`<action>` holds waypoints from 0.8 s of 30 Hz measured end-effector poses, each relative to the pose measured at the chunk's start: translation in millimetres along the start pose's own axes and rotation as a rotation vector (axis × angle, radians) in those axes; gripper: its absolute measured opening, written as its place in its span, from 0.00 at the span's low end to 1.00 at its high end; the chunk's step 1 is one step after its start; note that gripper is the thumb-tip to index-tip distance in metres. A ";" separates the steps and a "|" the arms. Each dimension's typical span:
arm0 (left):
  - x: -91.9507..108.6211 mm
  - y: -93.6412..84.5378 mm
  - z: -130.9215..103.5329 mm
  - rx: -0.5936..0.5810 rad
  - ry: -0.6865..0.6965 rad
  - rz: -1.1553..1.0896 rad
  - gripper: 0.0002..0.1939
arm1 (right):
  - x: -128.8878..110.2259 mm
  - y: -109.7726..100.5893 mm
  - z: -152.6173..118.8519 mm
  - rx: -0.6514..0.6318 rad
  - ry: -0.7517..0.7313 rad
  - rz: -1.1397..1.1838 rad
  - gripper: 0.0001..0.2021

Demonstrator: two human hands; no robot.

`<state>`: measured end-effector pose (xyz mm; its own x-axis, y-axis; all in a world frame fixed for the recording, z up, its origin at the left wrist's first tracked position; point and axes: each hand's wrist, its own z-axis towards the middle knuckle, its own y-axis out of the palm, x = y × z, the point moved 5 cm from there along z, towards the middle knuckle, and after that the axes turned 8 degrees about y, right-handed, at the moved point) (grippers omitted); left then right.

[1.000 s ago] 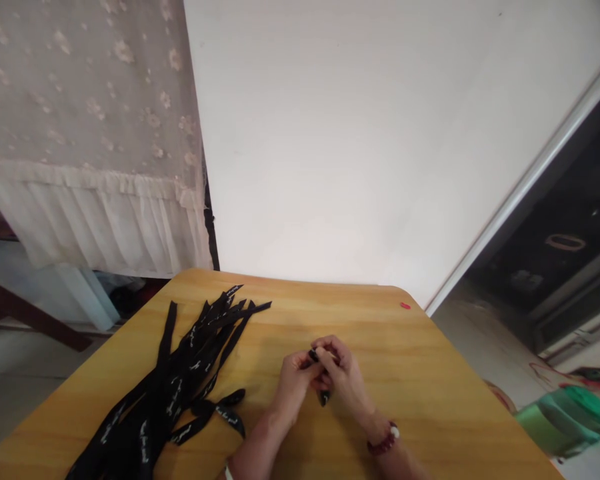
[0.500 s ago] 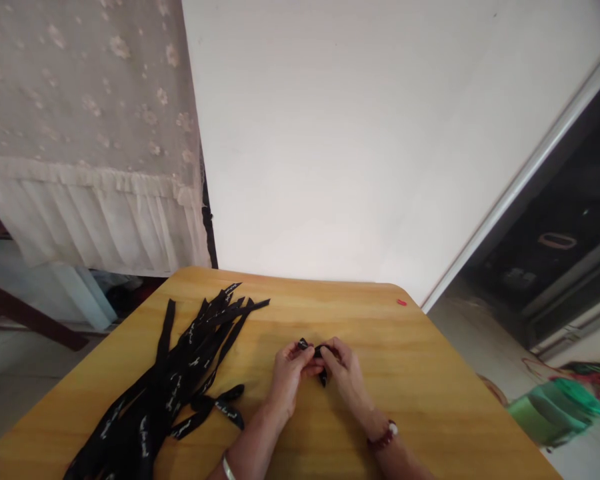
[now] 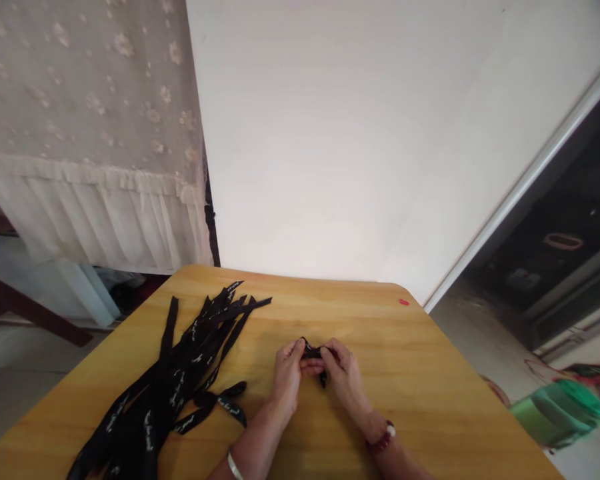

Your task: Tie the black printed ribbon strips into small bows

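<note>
A short black ribbon (image 3: 311,351) with white print is stretched between my two hands, just above the table. My left hand (image 3: 289,370) pinches its left end between thumb and fingers. On the other side, my right hand (image 3: 344,372) grips the right part, and a dark tail of ribbon hangs beneath its fingers. The middle of the ribbon looks looped or bunched; whether it is knotted I cannot tell. To the left lies a large heap of black printed ribbons (image 3: 180,373). A ribbon bow (image 3: 225,402) rests beside that heap, near my left forearm.
The wooden table (image 3: 430,400) stands against a white wall panel (image 3: 320,147). A small red piece (image 3: 404,302) lies near its far right corner. Right of the table is a green translucent bin (image 3: 555,413). A lace curtain (image 3: 95,133) hangs at the left.
My left thumb and fingers have shifted on the ribbon, and its middle part is now drawn out more between my hands. My right hand keeps its hold. The view has shifted slightly.
</note>
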<state>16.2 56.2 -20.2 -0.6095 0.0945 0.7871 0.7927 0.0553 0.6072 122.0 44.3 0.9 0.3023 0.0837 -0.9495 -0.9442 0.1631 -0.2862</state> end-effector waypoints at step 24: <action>4.4 7.0 -5.3 -0.099 -0.032 0.066 0.13 | -6.9 -9.1 2.0 0.031 -0.051 -0.013 0.06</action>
<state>19.1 51.8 -11.9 -0.5538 0.1263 0.8230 0.8250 -0.0501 0.5629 128.7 44.2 10.4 0.3215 0.1309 -0.9378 -0.9358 0.1950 -0.2936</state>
